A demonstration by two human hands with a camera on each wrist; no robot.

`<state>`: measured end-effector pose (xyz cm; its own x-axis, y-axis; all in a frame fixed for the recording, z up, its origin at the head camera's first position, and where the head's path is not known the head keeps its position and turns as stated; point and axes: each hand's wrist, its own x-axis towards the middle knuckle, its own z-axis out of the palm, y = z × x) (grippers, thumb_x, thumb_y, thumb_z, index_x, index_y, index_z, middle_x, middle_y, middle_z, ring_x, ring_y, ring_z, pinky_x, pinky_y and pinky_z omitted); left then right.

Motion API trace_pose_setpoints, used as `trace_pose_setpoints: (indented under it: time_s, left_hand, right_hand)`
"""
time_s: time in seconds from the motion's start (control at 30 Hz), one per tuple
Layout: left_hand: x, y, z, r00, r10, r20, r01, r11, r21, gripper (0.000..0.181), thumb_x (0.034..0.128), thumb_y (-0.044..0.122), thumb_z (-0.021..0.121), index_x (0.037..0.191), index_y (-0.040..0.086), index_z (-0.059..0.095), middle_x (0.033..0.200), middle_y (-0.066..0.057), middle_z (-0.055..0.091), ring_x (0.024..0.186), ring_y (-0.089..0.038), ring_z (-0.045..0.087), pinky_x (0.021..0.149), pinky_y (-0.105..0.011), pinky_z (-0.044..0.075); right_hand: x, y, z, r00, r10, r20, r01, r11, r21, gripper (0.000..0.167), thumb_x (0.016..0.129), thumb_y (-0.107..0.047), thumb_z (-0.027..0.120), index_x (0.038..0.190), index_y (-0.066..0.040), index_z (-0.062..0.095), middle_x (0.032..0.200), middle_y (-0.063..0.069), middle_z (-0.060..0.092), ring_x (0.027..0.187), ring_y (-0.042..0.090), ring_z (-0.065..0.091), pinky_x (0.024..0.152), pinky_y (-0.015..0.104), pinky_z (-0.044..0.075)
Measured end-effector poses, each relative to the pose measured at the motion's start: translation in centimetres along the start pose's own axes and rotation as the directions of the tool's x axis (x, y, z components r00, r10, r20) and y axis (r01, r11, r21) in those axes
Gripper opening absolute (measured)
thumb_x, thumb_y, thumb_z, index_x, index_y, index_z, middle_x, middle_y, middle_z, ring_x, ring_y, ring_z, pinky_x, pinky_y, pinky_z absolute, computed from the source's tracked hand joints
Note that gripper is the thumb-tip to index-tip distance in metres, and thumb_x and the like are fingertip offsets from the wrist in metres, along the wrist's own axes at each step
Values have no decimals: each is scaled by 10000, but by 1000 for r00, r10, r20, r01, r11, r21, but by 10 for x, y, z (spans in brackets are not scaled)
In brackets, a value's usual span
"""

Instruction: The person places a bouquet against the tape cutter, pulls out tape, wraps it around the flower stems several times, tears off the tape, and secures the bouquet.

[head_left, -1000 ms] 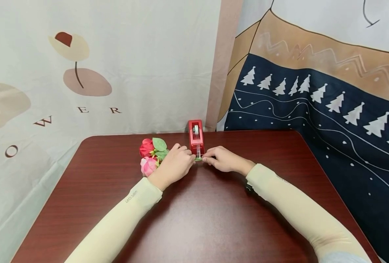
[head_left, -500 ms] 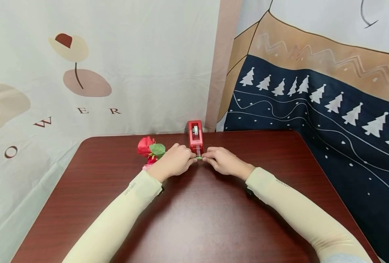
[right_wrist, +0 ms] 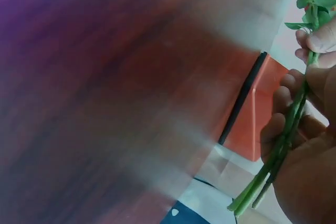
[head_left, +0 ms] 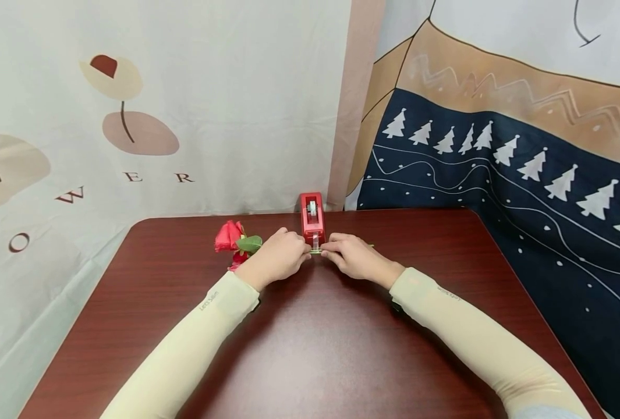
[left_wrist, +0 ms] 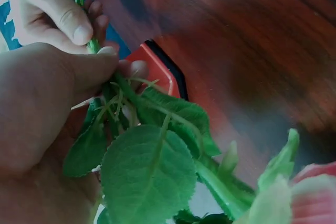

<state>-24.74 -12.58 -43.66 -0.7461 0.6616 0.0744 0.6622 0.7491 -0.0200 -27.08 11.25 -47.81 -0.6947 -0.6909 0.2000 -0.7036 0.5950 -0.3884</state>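
Artificial roses lie sideways across both hands, a red rose showing left of the left hand. The left hand pinches the green stems just below the leaves. Farther down the same stems, the right hand grips them between thumb and fingers, with the cut ends sticking out past it. A pink petal shows at the edge of the left wrist view. Just behind the stems stands a red tape dispenser, a clear tape strip reaching from its front to the stems between the hands.
The dark red-brown wooden table has its back edge close behind the dispenser. A pale printed curtain hangs behind on the left, and a navy cloth with white trees on the right.
The roses have turned about their stems: the pink bloom has gone mostly behind the left wrist and the red one has shifted left. The right hand has moved slightly in along the stems.
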Motion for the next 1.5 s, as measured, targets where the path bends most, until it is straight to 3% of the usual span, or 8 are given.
trace_pose_setpoints:
  time_s: [0.2, 0.47, 0.67, 0.8, 1.0, 1.23, 1.5]
  left_hand:
    - [-2, 1, 6, 995, 41, -94, -32, 994, 100, 142, 1003, 216, 814, 888, 135, 791, 905, -42, 807, 905, -273, 729, 843, -432, 484]
    - [-3, 2, 12, 973, 115, -198, -53, 954, 293, 30, 920, 92, 780, 912, 119, 790, 908, -45, 794, 913, -264, 697, 873, -417, 451]
    - [-4, 3, 17, 960, 127, -248, -41, 946, 323, 54, 945, 100, 786, 892, 107, 787, 890, -50, 793, 903, -273, 690, 882, -427, 458]
    - [-4, 4, 17, 959, 104, -265, -22, 955, 295, 56, 925, 92, 802, 874, 105, 785, 872, -57, 785, 899, -281, 680, 879, -434, 458]
    - [-3, 5, 12, 973, 9, -232, 41, 977, 207, 68, 948, 169, 845, 906, 122, 821, 906, -52, 800, 906, -280, 693, 898, -444, 477]
    - [1, 3, 3, 988, -69, -136, 85, 989, 119, 90, 963, 237, 857, 963, 148, 841, 976, -40, 832, 940, -271, 707, 904, -450, 479]
    - [8, -4, -7, 996, -85, 24, 87, 994, -71, 163, 1064, 288, 749, 1106, 181, 865, 1091, -14, 855, 1064, -286, 712, 930, -470, 431]
  right_hand:
    - [8, 2, -9, 997, 51, 50, -54, 996, 77, 247, 1124, -247, 651, 1237, -133, 838, 958, -7, 778, 843, 105, 644, 841, 324, 593]
    - [25, 10, -23, 965, 151, 215, -204, 946, 251, 263, 1133, -236, 617, 1076, -106, 839, 825, 28, 788, 671, 108, 655, 696, 284, 562]
    - [29, 12, -27, 935, 114, 336, -219, 930, 293, 296, 1149, -215, 578, 1077, -77, 830, 802, 55, 765, 648, 125, 657, 688, 269, 540]
    - [28, 12, -27, 943, 105, 315, -197, 940, 277, 285, 1140, -213, 596, 1061, -91, 840, 787, 91, 735, 686, 102, 594, 702, 273, 495]
    - [24, 11, -20, 975, 72, 211, -115, 974, 197, 238, 1129, -199, 631, 1069, -94, 836, 824, 45, 716, 767, 110, 603, 772, 306, 531]
    - [18, 7, -15, 991, 54, 126, -65, 994, 85, 215, 1116, -181, 657, 1186, -87, 837, 1067, 42, 788, 931, 154, 677, 951, 394, 618]
    - [9, 4, -7, 999, 27, 26, -27, 1000, 10, 197, 1100, -177, 691, 1224, -126, 835, 943, -11, 659, 844, 121, 582, 801, 294, 550]
